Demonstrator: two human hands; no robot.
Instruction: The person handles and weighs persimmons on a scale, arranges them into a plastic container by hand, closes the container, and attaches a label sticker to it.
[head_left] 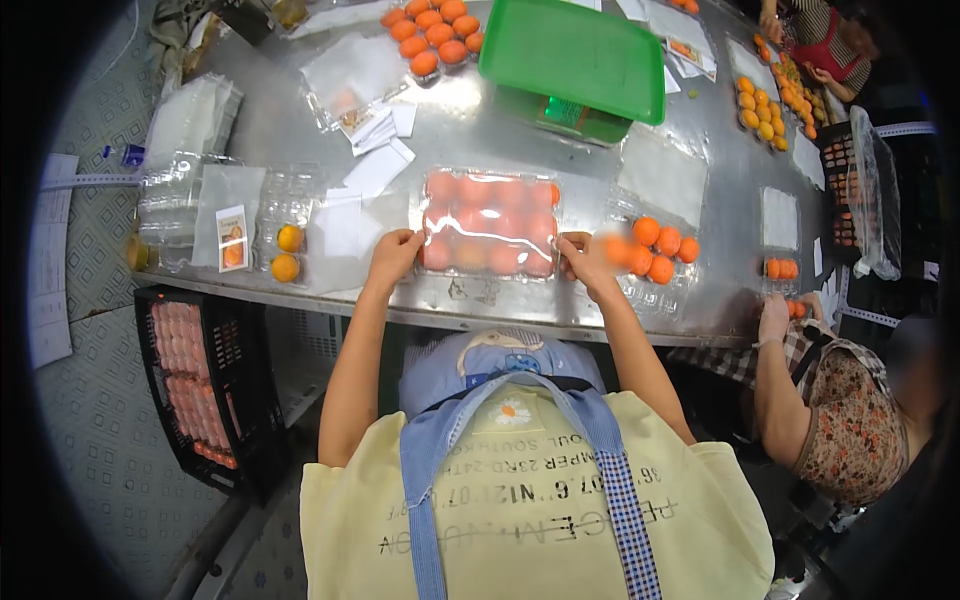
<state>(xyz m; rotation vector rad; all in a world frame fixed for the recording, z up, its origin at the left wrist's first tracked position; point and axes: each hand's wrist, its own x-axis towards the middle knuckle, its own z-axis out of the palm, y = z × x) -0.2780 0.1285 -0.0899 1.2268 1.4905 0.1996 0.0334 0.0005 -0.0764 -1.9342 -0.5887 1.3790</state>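
Note:
A clear plastic package of orange-red round fruit (pixel 490 222) lies on the metal table in front of me, its film or lid shining over the rows. My left hand (pixel 398 254) pinches its left edge, and my right hand (pixel 580 258) pinches the right edge. Just right of my right hand, an open clear tray holds several loose orange fruits (pixel 661 238). Left of my left hand are white sheets (pixel 342 218) and a clear tray with two yellow-orange fruits (pixel 287 267).
A green-lidded box (pixel 575 55) stands at the back beside a filled tray (pixel 430 35). Stacked clear trays (pixel 185 130) are at the left. A black crate of packages (pixel 205 385) stands below. A co-worker (pixel 850 410) sits at the right; another person (pixel 825 45) is at the far right.

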